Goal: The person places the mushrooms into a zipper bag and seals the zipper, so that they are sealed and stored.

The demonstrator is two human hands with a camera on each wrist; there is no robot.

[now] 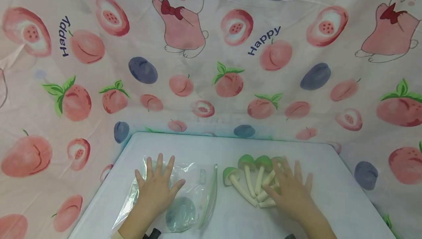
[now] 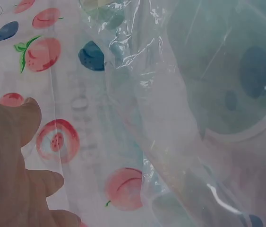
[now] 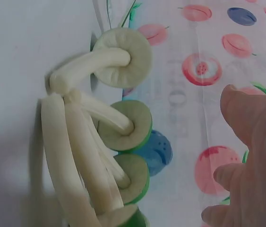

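My left hand (image 1: 156,193), fingers spread, is over a clear plastic zip bag (image 1: 189,173) lying flat on the white table. The bag has a green zip strip (image 1: 212,198) along its right side and a round greyish-green patch (image 1: 180,214) near its bottom. My right hand (image 1: 291,191), also spread and holding nothing, overlaps the right part of a cluster of green-capped mushrooms (image 1: 246,175) in the head view. Their long pale stems (image 3: 57,156) fan out from one spot in the right wrist view. Part of the cluster is hidden behind that hand.
A white table (image 1: 237,149) extends under everything. Behind and beside it hangs a pink cloth (image 1: 204,70) printed with peaches, dark plums and rabbits. The table's back edge meets this cloth. A small black object (image 1: 153,234) shows by the left wrist.
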